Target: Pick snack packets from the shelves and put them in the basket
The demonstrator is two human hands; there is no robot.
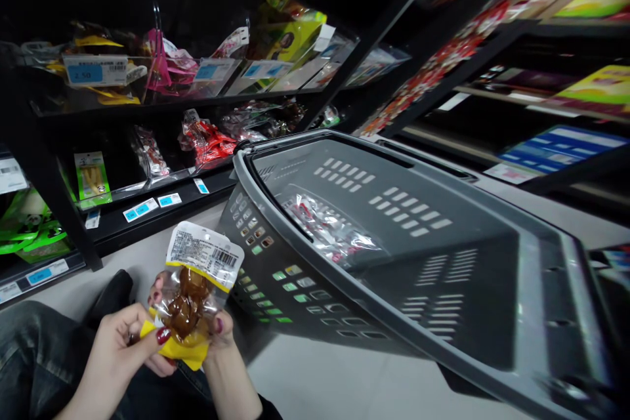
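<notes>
Lengthwise, snack packet [186, 307] slants up-right, white end [203, 252] uppermost, hands [122, 343] curled around it

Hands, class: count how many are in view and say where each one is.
2: the left hand pinches the lower edge of the food packet; the right hand, partly hidden, holds it from behind. No others show.

Dimness swallows black, straight-edged shelving [69, 210] before me; light glints off my clear, yellow-edged plastic packet [189, 302]; upper right blurs.
</notes>
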